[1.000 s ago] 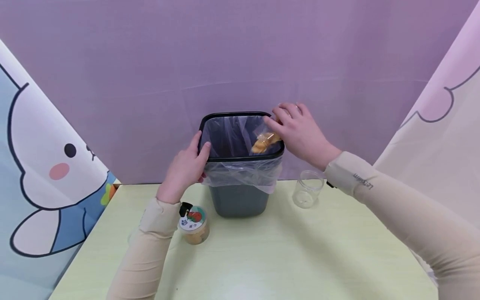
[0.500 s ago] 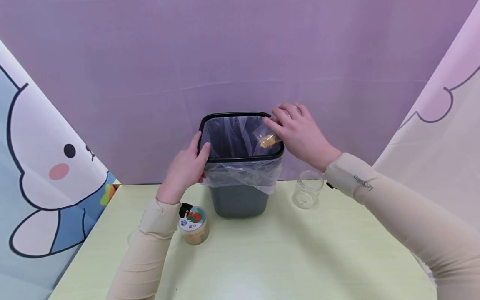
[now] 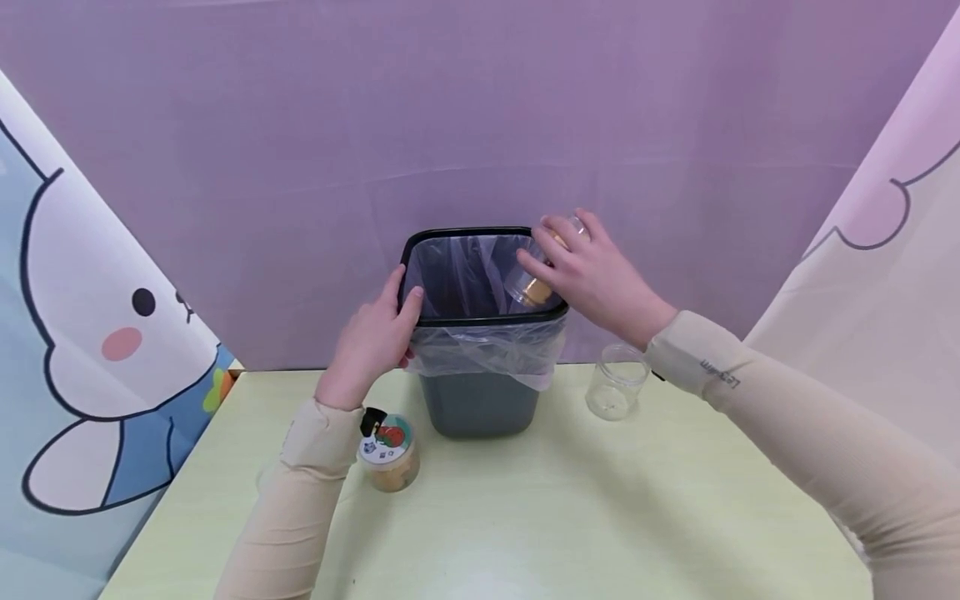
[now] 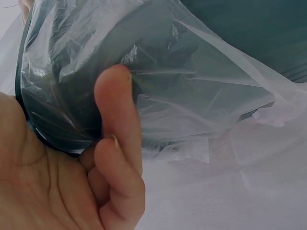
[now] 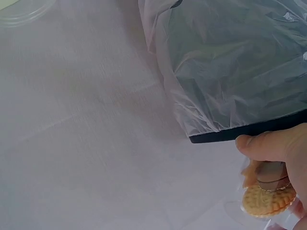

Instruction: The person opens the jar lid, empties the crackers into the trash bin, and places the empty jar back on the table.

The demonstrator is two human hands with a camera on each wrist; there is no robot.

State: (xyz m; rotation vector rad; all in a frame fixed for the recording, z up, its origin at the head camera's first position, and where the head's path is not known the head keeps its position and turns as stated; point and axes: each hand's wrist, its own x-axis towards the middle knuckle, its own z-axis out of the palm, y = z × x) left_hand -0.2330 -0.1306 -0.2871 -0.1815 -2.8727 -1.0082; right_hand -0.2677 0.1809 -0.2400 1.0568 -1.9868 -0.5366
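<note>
- Purple cloth [image 3: 480,108] hangs behind a pale yellow-green table [image 3: 540,533]; near its far edge stands a grey waste bin [image 3: 480,408], its clear liner [image 3: 487,354] folded over the black rim [image 3: 487,320].
- Left hand [image 3: 367,337]: thumb inside the rim's left side, other fingers outside, pinching rim and liner between them.
- Right hand [image 3: 600,279]: fingers curled round a clear biscuit jar [image 3: 516,283], tilted over the bin's right corner, mouth low and leftward. Golden biscuits [image 3: 537,292] show inside; whether any touch the liner is hard to tell.
- Near the far edge, right of the bin, a lidless jar [image 3: 613,396] stands upright; left of the bin, nearer the front edge, sits a lidded tub [image 3: 393,477].
- Risks, as I judge: tilted too far right, the jar could shed biscuits outside the rim; a loose grip could drop it into the liner; a dipping left wrist could knock the tub.
</note>
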